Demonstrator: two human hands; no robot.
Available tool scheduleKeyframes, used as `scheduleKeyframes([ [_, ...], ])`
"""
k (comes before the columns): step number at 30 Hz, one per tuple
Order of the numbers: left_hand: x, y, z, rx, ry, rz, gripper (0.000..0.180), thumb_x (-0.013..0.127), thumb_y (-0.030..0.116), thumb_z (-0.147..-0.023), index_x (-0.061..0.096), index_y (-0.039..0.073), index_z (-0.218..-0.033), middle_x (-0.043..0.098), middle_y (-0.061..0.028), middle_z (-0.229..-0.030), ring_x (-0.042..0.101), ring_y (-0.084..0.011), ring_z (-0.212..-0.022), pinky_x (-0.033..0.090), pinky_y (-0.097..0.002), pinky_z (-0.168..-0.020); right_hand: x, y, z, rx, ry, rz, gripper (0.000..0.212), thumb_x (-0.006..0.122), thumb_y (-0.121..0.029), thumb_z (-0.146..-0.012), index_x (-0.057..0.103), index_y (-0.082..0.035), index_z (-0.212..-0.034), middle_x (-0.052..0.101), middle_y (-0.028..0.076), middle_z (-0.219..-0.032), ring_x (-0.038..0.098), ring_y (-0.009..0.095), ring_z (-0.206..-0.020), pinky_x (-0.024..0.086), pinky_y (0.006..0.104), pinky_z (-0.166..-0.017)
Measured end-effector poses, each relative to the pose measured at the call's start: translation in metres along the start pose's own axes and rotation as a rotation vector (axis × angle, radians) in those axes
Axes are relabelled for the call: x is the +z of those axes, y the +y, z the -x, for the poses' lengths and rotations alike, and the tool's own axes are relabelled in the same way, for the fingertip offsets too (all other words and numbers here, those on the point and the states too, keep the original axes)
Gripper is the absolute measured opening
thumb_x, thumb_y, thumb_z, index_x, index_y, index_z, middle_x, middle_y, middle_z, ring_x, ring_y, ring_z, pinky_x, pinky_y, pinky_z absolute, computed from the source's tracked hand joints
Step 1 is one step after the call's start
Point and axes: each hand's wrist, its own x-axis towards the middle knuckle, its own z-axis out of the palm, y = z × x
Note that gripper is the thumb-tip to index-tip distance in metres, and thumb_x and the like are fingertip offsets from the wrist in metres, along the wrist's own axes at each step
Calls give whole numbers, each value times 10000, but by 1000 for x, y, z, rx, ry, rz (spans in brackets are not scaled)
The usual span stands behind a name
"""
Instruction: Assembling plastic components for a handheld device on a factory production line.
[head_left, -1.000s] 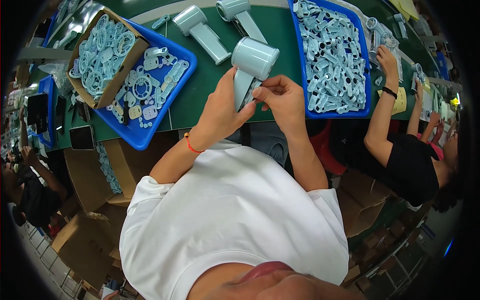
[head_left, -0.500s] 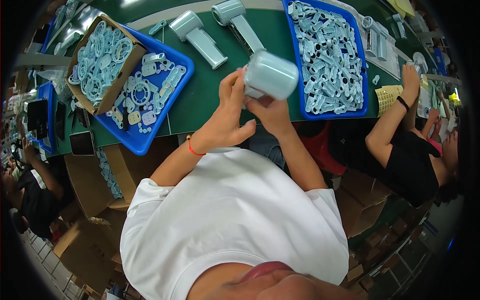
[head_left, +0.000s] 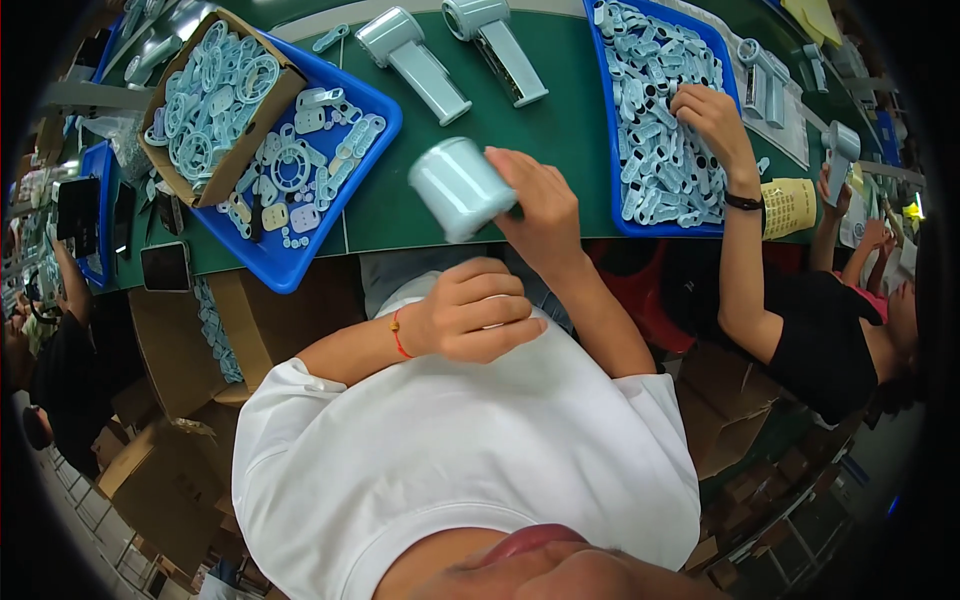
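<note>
My right hand [head_left: 545, 210] grips a pale blue, hair-dryer-shaped housing [head_left: 460, 185] above the near part of the table. Its round, glossy head points left; its handle is hidden behind the hand. Closer to my chest, my left hand [head_left: 480, 312] is closed, fingers curled inward, apart from the housing. Whatever it may hold is hidden. Two similar pieces lie at the back: a housing with a closed handle [head_left: 425, 75] and one with an open-sided handle [head_left: 508, 60].
Left stands a blue tray [head_left: 385, 100] of small pale blue parts, with a cardboard box [head_left: 283, 90] of rings on it. A phone [head_left: 165, 266] lies by the table edge. At right, a co-worker's hand [head_left: 715, 120] reaches into another blue tray [head_left: 608, 130].
My left hand has let go of the housing and drawn back toward my chest. My right hand has swung the housing's head leftward and down. A co-worker's hand has come into the right tray.
</note>
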Motion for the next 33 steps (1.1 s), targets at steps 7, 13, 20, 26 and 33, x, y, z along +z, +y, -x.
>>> scheduleKeyframes([
  [7, -25, -39, 1, -530, -453, -608, 574, 761, 245, -636, 583, 90, -1159, 571, -42, -1133, 483, -267, -1090, 366, -414, -889, -13, 6, 11, 5, -281, 174, 532, 721, -151, -668, 568, -86, -1174, 565, 37, -1131, 516, 236, -1064, 379, 382, -877],
  [13, -23, -43, 6, -483, -444, -612, 547, 765, 235, -633, 598, 94, -1135, 588, -23, -1097, 497, -265, -1042, 376, -412, -866, -14, 14, 16, 62, -301, -28, 539, 707, -108, -672, 560, -56, -1188, 567, 87, -1173, 521, 275, -1076, 386, 388, -906],
  [20, -23, -46, 5, -452, -446, -633, 535, 773, 231, -618, 608, 97, -1108, 592, -21, -1076, 503, -269, -1015, 379, -421, -865, -11, 17, 18, -12, -212, 30, 530, 717, -89, -648, 578, -54, -1158, 601, 75, -1123, 559, 272, -1014, 423, 383, -849],
  [26, -16, -45, 6, -406, -440, -718, 520, 795, 226, -566, 610, 91, -1034, 598, -12, -970, 524, -248, -967, 398, -446, -816, -7, 22, 26, -91, -204, 100, 557, 741, -84, -619, 580, -45, -1150, 599, 72, -1127, 563, 272, -1009, 427, 380, -842],
  [33, -17, -49, 7, -385, -385, -675, 511, 797, 215, -559, 610, 102, -1020, 608, -3, -951, 536, -247, -941, 399, -424, -825, -8, 21, 24, -47, -196, 54, 567, 751, -74, -619, 573, -47, -1157, 591, 89, -1130, 565, 266, -1003, 430, 381, -840],
])
